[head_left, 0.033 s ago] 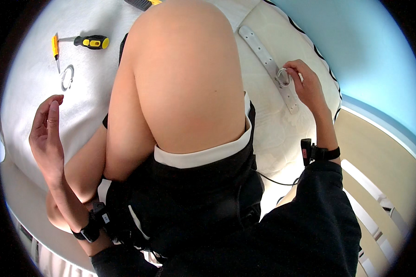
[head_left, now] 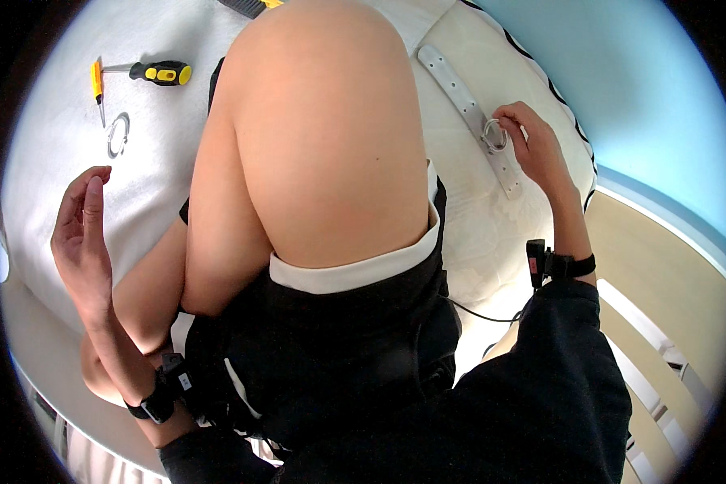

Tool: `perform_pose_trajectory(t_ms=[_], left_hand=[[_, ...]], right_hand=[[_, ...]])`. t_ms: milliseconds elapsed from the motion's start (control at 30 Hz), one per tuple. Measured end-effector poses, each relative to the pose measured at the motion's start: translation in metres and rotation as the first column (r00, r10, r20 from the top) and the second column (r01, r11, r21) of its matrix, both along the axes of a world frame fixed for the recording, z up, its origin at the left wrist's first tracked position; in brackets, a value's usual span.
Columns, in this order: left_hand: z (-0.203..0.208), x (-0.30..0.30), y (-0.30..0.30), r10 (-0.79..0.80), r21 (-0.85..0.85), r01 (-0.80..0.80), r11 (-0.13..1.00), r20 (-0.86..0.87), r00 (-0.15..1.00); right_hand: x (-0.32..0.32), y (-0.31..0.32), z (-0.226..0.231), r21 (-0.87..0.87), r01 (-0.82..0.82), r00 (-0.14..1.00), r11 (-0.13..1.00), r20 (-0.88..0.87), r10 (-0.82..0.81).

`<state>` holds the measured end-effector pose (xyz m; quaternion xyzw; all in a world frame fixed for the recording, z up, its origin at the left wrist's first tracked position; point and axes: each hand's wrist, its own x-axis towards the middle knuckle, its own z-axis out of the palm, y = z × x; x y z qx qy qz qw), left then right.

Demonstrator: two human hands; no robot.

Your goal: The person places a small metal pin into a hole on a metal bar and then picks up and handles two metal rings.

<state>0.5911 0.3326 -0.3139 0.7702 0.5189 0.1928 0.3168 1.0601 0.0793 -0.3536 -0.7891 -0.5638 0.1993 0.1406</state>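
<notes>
Hardly anything's moved since the earlier frame: R hand (head_left: 532,137) and the black wrist unit (head_left: 536,262) on that arm have shifted up a touch, the knee (head_left: 327,137) barely, and everything else I've got on my feed lies as it did. R hand's thumb and fingertips are pinched on the upper edge of a whitish ring (head_left: 505,139), w/ the ring over a white strip (head_left: 448,77) that has small holes along it; can't tell from here if ring & strip are joined. Strip lies at a slant on the pale padded spread (head_left: 460,226), to the R of the knee. L hand (head_left: 81,234) has nothing in it, fingers loosely curled, thumb apart, palm partly up. Its fingertips are just below a 2nd ring (head_left: 126,133), silvery-white, not touching it AFAICT, on the white cloth (head_left: 157,137). Just above that ring there's a small yellow tool (head_left: 97,81) w/ a thin metal tip pointing down, and a black/yellow screwdriver (head_left: 161,73) lying crosswise, shaft end at the small tool; can't tell if they touch. Another black & yellow item (head_left: 242,6) is cut off by the top edge, so can't ID it.
</notes>
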Motion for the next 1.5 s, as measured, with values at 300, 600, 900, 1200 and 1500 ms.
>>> perform_pose_trajectory(t_ms=[300, 600, 900, 1200, 1500], left_hand=[[-0.011, -0.006, 0.001, -0.010, -0.013, 0.010, 1.000, 0.013, 1.000], [-0.015, -0.002, 0.001, -0.005, -0.037, 0.005, 0.999, 0.010, 1.000], [-0.021, -0.009, 0.004, -0.004, -0.103, 0.007, 0.995, 0.037, 0.999], [-0.016, -0.007, 0.000, -0.003, -0.067, 0.000, 0.998, -0.052, 0.999], [-0.016, -0.001, -0.003, 0.004, -0.034, -0.004, 0.999, -0.005, 1.000]], right_hand=[[0.006, 0.016, 0.000, -0.048, -0.138, 0.988, 0.989, -0.077, 0.134], [0.005, 0.000, -0.005, -0.038, 0.002, 0.990, 0.999, -0.142, -0.008], [-0.021, -0.018, -0.011, -0.003, 0.169, 0.984, 0.986, 0.061, -0.168], [-0.039, -0.015, -0.016, 0.043, 0.311, 0.947, 0.949, 0.069, -0.313], [-0.044, -0.010, -0.018, 0.074, 0.323, 0.934, 0.943, 0.134, -0.330]])
